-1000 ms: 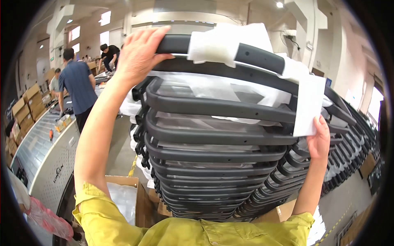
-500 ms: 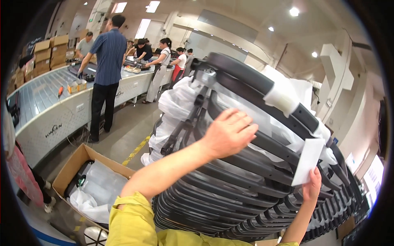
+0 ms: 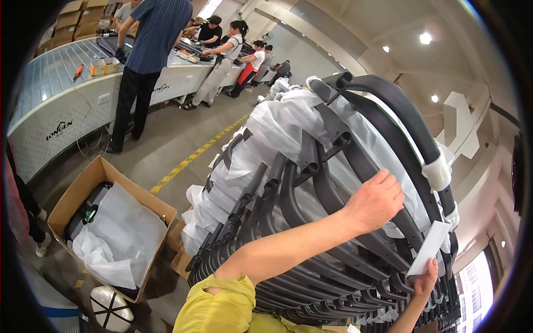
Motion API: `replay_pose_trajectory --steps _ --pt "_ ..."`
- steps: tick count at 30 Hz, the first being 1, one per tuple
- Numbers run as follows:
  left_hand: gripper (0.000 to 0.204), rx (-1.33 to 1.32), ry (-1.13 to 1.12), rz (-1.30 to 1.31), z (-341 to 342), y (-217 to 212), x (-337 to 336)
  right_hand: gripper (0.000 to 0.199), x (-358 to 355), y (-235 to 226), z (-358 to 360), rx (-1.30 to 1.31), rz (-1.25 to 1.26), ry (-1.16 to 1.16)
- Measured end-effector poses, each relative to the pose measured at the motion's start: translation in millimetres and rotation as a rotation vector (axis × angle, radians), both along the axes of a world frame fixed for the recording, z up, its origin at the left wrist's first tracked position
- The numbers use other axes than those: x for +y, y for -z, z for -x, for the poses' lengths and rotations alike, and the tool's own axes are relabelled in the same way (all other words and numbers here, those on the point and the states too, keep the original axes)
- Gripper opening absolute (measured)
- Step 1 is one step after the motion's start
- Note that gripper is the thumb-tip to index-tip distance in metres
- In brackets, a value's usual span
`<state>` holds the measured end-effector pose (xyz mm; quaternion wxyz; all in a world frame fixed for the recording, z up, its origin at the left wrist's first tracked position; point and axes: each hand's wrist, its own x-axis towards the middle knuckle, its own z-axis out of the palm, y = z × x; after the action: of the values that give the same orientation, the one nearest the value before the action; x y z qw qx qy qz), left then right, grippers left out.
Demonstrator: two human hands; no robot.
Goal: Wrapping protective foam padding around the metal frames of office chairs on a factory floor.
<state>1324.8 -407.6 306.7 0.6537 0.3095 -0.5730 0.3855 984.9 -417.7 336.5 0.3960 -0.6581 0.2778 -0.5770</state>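
Observation:
My left hand (image 3: pixel 375 202) is raised in front of the stacked black tubular frames (image 3: pixel 338 244), its fingers curled together. Whatever they may pinch is hidden. Lower and to the right, my right hand (image 3: pixel 426 279) grips a flat white rectangular card (image 3: pixel 428 249) by its lower end, thumb and fingers along its edge. The card stands tilted, close to the bent black tubes. Thin white foam wrapping (image 3: pixel 288 119) lies between and around the frames. A white foam sleeve (image 3: pixel 437 173) is wrapped round one of the upper tubes.
An open cardboard box (image 3: pixel 150 202) with foam-wrapped black parts stands on the floor at left. Beyond it runs a long roller conveyor (image 3: pixel 61 114) with people working along it. Yellow tape (image 3: pixel 183 165) marks the floor. A white strapped object (image 3: pixel 111 308) lies near the box.
The view has swung, showing more of the stack's left side and the box. My left hand has moved right toward the card, its fingers curling tighter. My right hand still holds the card.

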Motion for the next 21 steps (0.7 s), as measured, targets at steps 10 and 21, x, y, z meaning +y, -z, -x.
replay_pose_trajectory --steps 10,21 --pt "0.022 -0.038 -0.004 -0.101 1.9 -2.7 4.2 0.033 11.8 0.7 -21.5 -0.005 0.034 -0.019" --pt "0.029 -0.064 0.012 -0.198 -0.2 -7.6 7.8 0.036 -23.7 -5.8 8.9 -0.231 0.070 -0.045"
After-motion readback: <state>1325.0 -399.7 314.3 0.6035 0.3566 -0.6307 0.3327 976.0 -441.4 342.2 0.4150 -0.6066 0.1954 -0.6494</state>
